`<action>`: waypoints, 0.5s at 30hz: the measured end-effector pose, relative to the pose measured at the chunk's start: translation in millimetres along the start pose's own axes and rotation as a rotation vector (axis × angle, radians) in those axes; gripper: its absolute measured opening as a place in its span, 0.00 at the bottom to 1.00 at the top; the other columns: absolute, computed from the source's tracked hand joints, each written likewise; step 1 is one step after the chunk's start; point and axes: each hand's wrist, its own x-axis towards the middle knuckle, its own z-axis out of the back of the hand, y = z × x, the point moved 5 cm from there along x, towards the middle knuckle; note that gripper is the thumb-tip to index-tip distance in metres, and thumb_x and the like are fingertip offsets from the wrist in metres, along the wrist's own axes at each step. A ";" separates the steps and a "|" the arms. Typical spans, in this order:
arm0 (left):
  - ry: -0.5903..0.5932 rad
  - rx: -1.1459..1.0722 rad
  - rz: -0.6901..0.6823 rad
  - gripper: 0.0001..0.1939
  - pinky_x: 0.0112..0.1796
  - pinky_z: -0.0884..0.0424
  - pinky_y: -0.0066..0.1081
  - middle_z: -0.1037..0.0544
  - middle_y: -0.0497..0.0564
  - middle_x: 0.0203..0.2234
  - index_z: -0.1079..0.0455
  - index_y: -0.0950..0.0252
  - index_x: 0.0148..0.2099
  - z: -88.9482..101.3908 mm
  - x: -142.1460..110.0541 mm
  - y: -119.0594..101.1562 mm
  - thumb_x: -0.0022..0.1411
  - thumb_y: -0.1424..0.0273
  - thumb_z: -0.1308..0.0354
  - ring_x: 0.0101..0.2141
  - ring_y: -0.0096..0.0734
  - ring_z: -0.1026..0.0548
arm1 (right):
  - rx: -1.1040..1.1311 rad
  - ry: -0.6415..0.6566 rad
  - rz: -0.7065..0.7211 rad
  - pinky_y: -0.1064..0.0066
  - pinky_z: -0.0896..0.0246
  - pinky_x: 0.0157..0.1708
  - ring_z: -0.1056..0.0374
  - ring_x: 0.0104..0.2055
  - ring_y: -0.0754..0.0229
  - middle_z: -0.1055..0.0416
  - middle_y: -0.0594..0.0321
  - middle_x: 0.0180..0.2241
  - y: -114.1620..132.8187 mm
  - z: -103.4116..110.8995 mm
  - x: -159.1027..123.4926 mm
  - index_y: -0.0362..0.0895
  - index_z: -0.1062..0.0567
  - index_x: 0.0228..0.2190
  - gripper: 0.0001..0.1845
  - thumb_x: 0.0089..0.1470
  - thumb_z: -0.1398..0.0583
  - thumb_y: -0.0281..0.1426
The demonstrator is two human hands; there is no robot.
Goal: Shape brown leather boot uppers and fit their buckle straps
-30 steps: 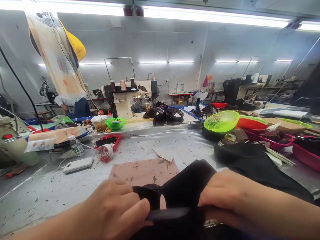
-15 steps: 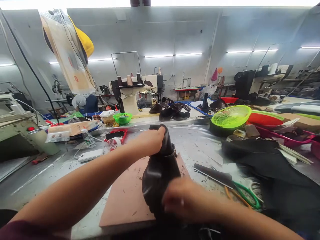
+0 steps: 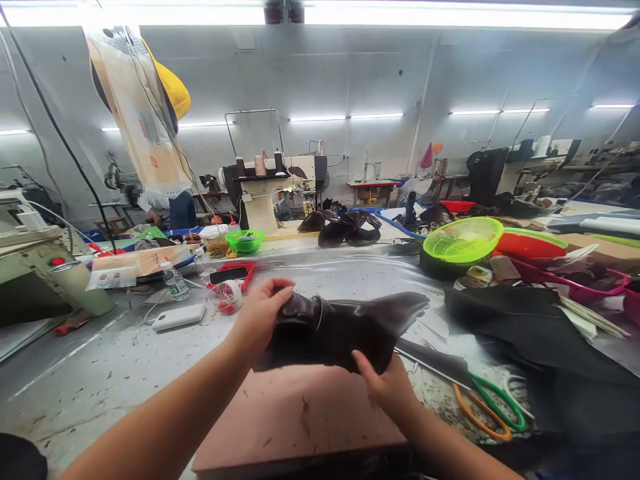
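I held the leather piece [image 3: 345, 327] over the board [image 3: 295, 417] on my table [image 3: 125, 373], left hand [image 3: 263, 313] at its left end, right hand [image 3: 387, 387] lower right. Scissors [image 3: 447, 363] and cloth [image 3: 555, 347] lay right; power bank [image 3: 179, 317], bottle [image 3: 175, 283] and phone [image 3: 229, 275] left; a sewing machine [image 3: 260, 208] stood behind.

A sewing workshop: a sewing machine [image 3: 261, 205] with spools [image 3: 260, 166] stands upper centre, another machine [image 3: 486, 172] upper right; scissors [image 3: 440, 360] lie lower right on a scrap-strewn worktable [image 3: 120, 373], under tube lights [image 3: 450, 17].
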 end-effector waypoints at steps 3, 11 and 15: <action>0.001 -0.034 0.111 0.19 0.18 0.41 0.19 0.31 0.42 0.16 0.39 0.65 0.30 27.7 -9.9 36.1 0.35 0.70 0.34 0.15 0.21 0.34 | 0.243 -0.019 -0.171 0.57 0.39 0.43 0.33 0.43 0.46 0.28 0.50 0.38 0.0 13.7 12.2 0.41 0.31 0.37 0.22 0.44 0.42 0.44; -0.210 -0.220 0.411 0.22 0.31 0.30 0.29 0.23 0.51 0.29 0.44 0.60 0.49 68.9 -55.5 139.8 0.54 0.61 0.44 0.30 0.32 0.24 | 0.345 0.234 -0.340 0.64 0.35 0.32 0.30 0.31 0.57 0.28 0.58 0.31 -35.3 24.8 42.8 0.44 0.32 0.39 0.23 0.47 0.45 0.47; -0.019 0.147 0.197 0.25 0.38 0.30 0.36 0.23 0.54 0.38 0.43 0.58 0.54 63.1 -69.0 161.9 0.54 0.62 0.45 0.40 0.42 0.26 | -0.329 0.211 -0.167 0.58 0.40 0.42 0.32 0.39 0.51 0.29 0.53 0.34 -72.6 7.4 43.2 0.41 0.27 0.31 0.16 0.48 0.46 0.40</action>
